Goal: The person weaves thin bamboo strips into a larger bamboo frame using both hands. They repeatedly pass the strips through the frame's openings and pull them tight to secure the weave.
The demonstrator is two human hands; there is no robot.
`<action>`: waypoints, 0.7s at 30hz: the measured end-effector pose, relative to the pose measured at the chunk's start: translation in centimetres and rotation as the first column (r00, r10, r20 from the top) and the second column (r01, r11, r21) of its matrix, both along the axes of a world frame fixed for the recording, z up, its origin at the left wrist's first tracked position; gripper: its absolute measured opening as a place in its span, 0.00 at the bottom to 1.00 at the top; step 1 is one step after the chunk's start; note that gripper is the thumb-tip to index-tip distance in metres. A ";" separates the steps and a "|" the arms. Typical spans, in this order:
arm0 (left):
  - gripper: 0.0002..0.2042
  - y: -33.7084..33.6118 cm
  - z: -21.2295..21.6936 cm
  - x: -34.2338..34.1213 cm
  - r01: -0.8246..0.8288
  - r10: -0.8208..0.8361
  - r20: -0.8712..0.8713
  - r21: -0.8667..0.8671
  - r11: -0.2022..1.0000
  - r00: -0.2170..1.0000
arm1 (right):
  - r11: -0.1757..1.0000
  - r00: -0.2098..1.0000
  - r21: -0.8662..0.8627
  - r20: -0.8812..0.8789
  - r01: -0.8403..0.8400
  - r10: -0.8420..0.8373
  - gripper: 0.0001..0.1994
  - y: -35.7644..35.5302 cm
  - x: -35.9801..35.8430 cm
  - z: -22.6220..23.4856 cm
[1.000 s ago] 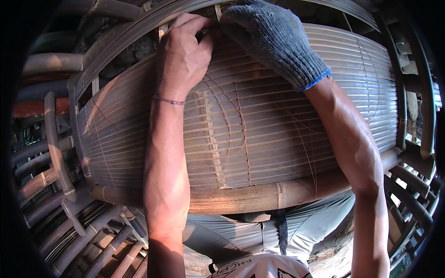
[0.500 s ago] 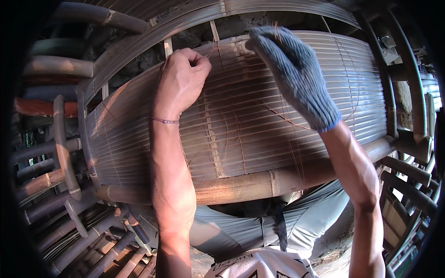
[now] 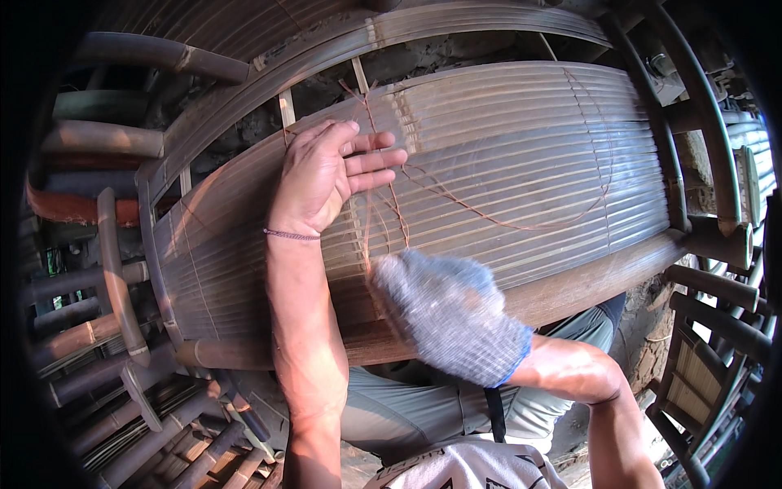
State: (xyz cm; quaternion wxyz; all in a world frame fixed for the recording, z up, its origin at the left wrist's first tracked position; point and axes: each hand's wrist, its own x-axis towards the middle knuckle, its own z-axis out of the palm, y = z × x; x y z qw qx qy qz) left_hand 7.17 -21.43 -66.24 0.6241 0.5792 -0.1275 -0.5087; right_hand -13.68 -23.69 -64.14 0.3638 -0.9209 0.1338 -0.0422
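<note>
Bamboo slat panel, laid across the lap on a thick bamboo rail, lacing step underway: bare left hand flat and open on slats, gloved right hand, blurred, grip unclear, beside thin binding cord; tightening seemingly due.

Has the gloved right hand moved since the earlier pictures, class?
Yes. The right hand has dropped from the slat panel's far edge to its near frame pole, close to the person's body.

Bamboo poles crowd the left; the slat panel lies open rightward, crossed only by loose cord.
</note>
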 end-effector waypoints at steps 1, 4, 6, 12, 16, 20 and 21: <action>0.08 -0.2 0.2 -0.2 -0.003 0.002 -0.053 -0.032 0.999 0.999 | 0.999 1.000 0.032 0.000 -0.023 0.023 0.08 0.7 -0.2 -0.2; 0.07 0.1 -0.4 0.8 -0.033 0.028 -0.128 -0.040 0.999 0.991 | 0.996 0.995 0.009 -0.030 -0.092 0.092 0.08 1.9 0.1 -1.0; 0.06 0.3 -0.5 1.4 -0.063 0.061 -0.081 -0.019 0.998 0.995 | 0.998 0.998 -0.012 -0.030 -0.063 0.063 0.13 0.9 -0.3 -0.5; 0.05 0.8 0.3 1.1 -0.138 0.106 0.244 0.115 0.984 0.964 | 0.848 0.870 -0.459 0.493 0.265 -0.006 0.23 -11.2 5.2 1.0; 0.08 0.6 -0.2 1.2 -0.090 0.050 0.310 0.115 0.989 0.949 | 0.819 0.864 -0.554 0.475 0.147 0.166 0.13 -12.5 11.1 -2.2; 0.11 0.4 -0.7 1.2 -0.086 0.062 0.469 0.030 0.996 0.881 | 0.795 0.906 -0.590 0.401 0.142 0.136 0.11 -12.2 12.3 -3.3; 0.12 0.4 -0.5 1.1 -0.086 0.064 0.486 0.023 0.996 0.872 | 0.804 0.909 -0.572 0.404 0.161 0.105 0.10 -12.1 12.0 -3.3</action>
